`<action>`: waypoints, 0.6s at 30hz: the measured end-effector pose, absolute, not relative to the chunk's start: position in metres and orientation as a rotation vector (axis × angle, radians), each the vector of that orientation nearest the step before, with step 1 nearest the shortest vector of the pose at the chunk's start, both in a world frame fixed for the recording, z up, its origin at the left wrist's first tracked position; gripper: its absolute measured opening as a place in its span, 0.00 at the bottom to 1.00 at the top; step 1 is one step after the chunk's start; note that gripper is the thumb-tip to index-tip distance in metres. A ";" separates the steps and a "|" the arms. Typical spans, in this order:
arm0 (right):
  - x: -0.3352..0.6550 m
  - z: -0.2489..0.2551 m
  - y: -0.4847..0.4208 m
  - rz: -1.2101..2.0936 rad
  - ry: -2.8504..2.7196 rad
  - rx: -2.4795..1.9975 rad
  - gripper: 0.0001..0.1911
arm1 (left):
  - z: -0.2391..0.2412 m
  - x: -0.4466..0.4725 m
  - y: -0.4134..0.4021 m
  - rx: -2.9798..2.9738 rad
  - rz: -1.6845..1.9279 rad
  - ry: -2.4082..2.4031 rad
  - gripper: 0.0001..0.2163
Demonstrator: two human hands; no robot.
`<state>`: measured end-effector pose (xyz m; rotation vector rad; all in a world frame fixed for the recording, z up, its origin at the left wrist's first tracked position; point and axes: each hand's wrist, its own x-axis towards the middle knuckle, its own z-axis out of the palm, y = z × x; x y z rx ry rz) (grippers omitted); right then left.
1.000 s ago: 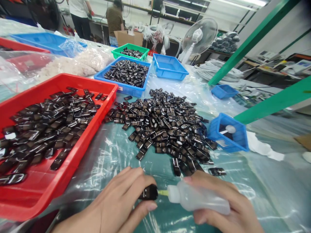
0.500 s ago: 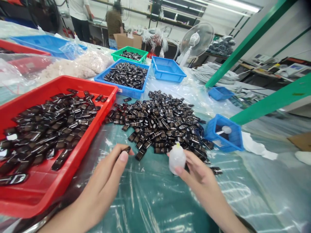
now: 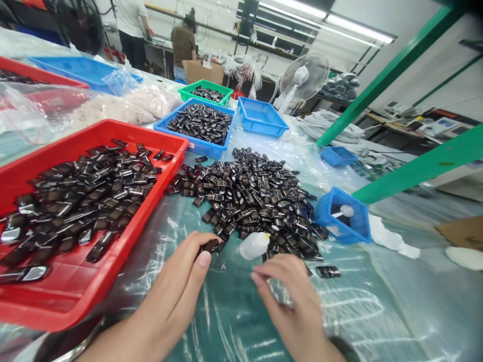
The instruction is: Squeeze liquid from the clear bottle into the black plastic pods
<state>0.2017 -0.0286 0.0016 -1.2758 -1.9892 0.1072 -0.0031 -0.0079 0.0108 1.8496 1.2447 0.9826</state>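
Observation:
My left hand (image 3: 177, 286) pinches a small black part (image 3: 210, 246) between thumb and fingertips, at the near edge of a big pile of the same black parts (image 3: 249, 196) on the plastic-covered table. A small white squeeze bottle (image 3: 254, 245) with a yellow tip lies tilted against that near edge. My right hand (image 3: 290, 296) hovers just in front of the bottle, fingers reaching toward the pile and not gripping anything that I can see. One loose part (image 3: 327, 271) lies to the right of this hand.
A red tray (image 3: 94, 286) of black parts stands at the left. Farther back are a blue tray (image 3: 196, 146) of parts, another blue tray (image 3: 260, 118) and a green tray (image 3: 188, 93). A small blue bin (image 3: 339, 226) sits right of the pile. Green beams (image 3: 415, 166) cross the right; people stand far behind.
A second ago the bottle's tip was at a part in my left hand. Both hands moved forward to the pile, and my right hand has let go of the bottle.

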 end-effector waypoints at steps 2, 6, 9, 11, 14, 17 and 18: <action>0.191 0.000 -0.027 0.095 -2.179 -1.229 0.12 | 0.006 -0.001 -0.009 1.877 0.988 1.221 0.12; 0.175 -0.008 -0.017 0.033 -2.354 -1.212 0.15 | 0.004 0.000 -0.011 1.947 0.972 1.127 0.12; 0.174 -0.009 -0.016 0.075 -2.368 -1.230 0.16 | 0.006 -0.002 -0.012 2.008 0.933 1.007 0.13; 0.176 -0.004 -0.018 0.157 -2.332 -1.239 0.14 | 0.007 -0.003 -0.012 2.036 0.926 0.965 0.14; 0.182 0.008 -0.023 0.307 -2.196 -1.249 0.10 | 0.006 -0.003 -0.012 2.061 0.925 0.934 0.14; 0.189 0.021 -0.027 0.661 -1.903 -1.255 0.06 | 0.003 -0.003 -0.012 2.109 0.902 0.881 0.15; 0.191 0.025 -0.028 0.887 -1.737 -1.239 0.05 | 0.002 -0.003 -0.012 2.131 0.897 0.869 0.15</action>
